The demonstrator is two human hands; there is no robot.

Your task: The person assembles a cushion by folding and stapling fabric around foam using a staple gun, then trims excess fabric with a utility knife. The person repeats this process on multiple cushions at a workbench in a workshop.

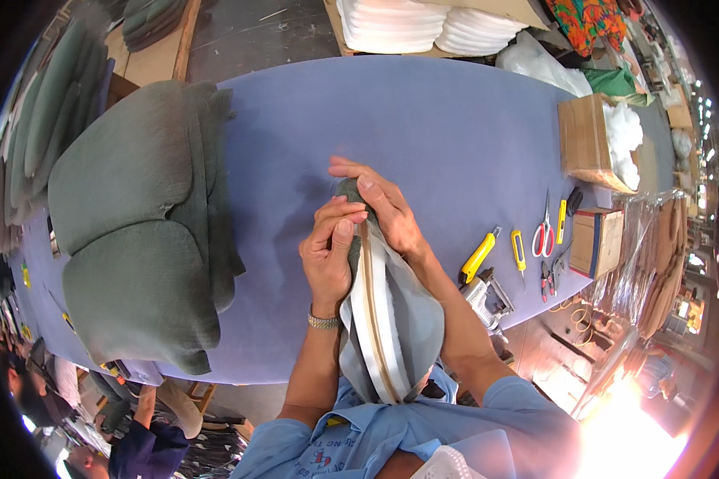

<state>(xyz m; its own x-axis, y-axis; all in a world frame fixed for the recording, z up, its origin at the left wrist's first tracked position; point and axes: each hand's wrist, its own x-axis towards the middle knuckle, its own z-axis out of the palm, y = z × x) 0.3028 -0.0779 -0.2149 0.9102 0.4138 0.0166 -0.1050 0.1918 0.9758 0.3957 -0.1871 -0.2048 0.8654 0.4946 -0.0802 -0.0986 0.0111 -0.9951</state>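
A cushion-like piece (367, 319) stands edge-on against my body, with grey sides, white padding and a brown strip running lengthwise along its edge. At its far end the covering is dark green-grey fabric (349, 190). My left hand (329, 251), below a metal watch, pinches the fabric from the left, with thumb and fingers together. From the other side my right hand (387, 209) grips the same end; its thumb presses on the fabric and its fingertips are slightly blurred. The two hands nearly meet there, and part of the fabric is hidden under them.
Dark green-grey cushion covers (128, 223) lie stacked on the blue table (423, 120) at left. Cutters (478, 255), a screwdriver (518, 249), scissors (544, 235), pliers (547, 281) and a staple gun (487, 299) lie at right. Beyond them stands a cardboard box (587, 140) of white stuffing.
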